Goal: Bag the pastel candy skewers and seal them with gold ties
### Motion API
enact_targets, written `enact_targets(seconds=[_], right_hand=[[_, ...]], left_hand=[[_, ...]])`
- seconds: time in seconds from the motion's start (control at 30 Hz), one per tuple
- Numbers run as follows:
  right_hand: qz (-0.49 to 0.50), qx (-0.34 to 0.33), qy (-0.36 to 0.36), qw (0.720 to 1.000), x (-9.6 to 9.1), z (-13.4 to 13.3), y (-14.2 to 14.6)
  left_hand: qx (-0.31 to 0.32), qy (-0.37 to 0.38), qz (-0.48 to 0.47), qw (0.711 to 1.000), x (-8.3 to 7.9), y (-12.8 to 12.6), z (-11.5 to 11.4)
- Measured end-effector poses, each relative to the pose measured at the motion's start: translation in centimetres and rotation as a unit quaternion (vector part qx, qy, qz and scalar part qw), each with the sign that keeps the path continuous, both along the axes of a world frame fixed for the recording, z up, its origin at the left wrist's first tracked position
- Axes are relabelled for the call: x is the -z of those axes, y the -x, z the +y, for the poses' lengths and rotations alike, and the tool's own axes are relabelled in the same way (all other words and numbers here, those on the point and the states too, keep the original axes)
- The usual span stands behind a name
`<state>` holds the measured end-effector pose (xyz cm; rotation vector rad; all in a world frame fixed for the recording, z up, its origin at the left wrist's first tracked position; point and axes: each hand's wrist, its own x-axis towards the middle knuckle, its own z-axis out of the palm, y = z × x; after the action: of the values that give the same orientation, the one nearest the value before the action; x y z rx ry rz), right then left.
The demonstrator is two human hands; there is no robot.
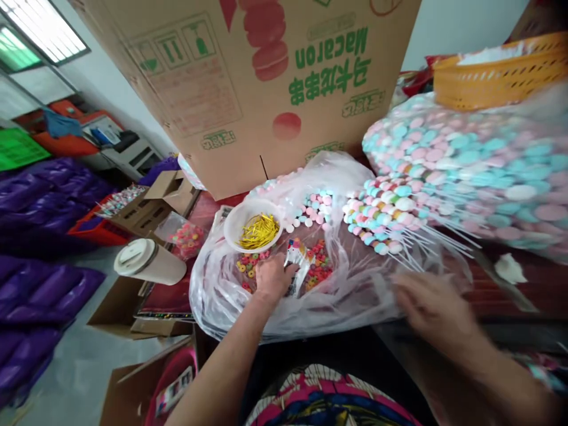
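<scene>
My left hand (pixel 271 279) reaches down onto the clear plastic sheet, its fingers and thumb closed at the edge of small printed plastic wrappers (pixel 300 263). Colourful ring candies (pixel 320 269) lie on both sides of it. Just behind that hand stands a white bowl (pixel 229 228) of gold twist ties (pixel 260 231). My right hand (pixel 437 313) is smeared by motion over the right part of the sheet, below the white sticks of stacked candy skewers (pixel 381 216); its fingers cannot be made out clearly.
A large cardboard box (pixel 177 118) stands behind the sheet. On the right is a big bag of pink and blue candies (pixel 497 160) under a yellow basket (pixel 501 77). A lidded cup (pixel 153 263) and a bag of ring candies (pixel 189 238) are at the left. Purple packages (pixel 39 296) lie beyond.
</scene>
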<state>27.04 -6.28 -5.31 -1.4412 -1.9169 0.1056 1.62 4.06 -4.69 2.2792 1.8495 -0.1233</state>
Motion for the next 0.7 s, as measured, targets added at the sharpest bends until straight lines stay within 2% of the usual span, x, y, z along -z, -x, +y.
enact_targets(seconds=[0.07, 0.2, 0.27, 0.37, 0.43, 0.5, 0.53, 0.6, 0.7], right_hand=[[-0.086, -0.031, 0.006, 0.996, 0.3, 1.7, 2.1], [-0.194, -0.049, 0.131, 0.971, 1.2, 4.4, 5.2], [-0.167, -0.041, 0.134, 0.976, 1.0, 5.1, 4.9], [-0.049, -0.03, 0.048, 0.997, -1.0, 6.1, 4.2], [0.019, -0.081, 0.033, 0.996, -2.7, 6.7, 4.7], [0.07, -0.16, 0.071, 0.982, -3.6, 7.1, 6.1], [0.099, -0.175, 0.093, 0.975, -3.6, 7.1, 7.0], [0.171, -0.135, 0.128, 0.968, -2.6, 6.9, 8.4], [0.26, -0.043, 0.167, 0.95, -0.8, 6.1, 9.1]], left_hand=[[0.06, 0.019, -0.011, 0.998, -0.4, 0.4, 0.9], [0.106, 0.033, -0.008, 0.994, -1.6, 1.5, 0.9], [0.11, 0.012, -0.011, 0.994, -2.5, 1.6, 0.4], [0.177, 0.01, -0.097, 0.979, -4.3, 1.6, 0.1], [0.238, 0.068, -0.174, 0.953, -5.6, 1.8, 0.4], [0.271, 0.131, -0.207, 0.931, -6.3, 2.0, 0.7], [0.271, 0.142, -0.212, 0.928, -6.4, 2.1, 0.7], [0.23, 0.124, -0.238, 0.935, -5.7, 1.9, 0.4], [0.091, 0.093, -0.349, 0.928, -3.6, 0.8, -0.6]])
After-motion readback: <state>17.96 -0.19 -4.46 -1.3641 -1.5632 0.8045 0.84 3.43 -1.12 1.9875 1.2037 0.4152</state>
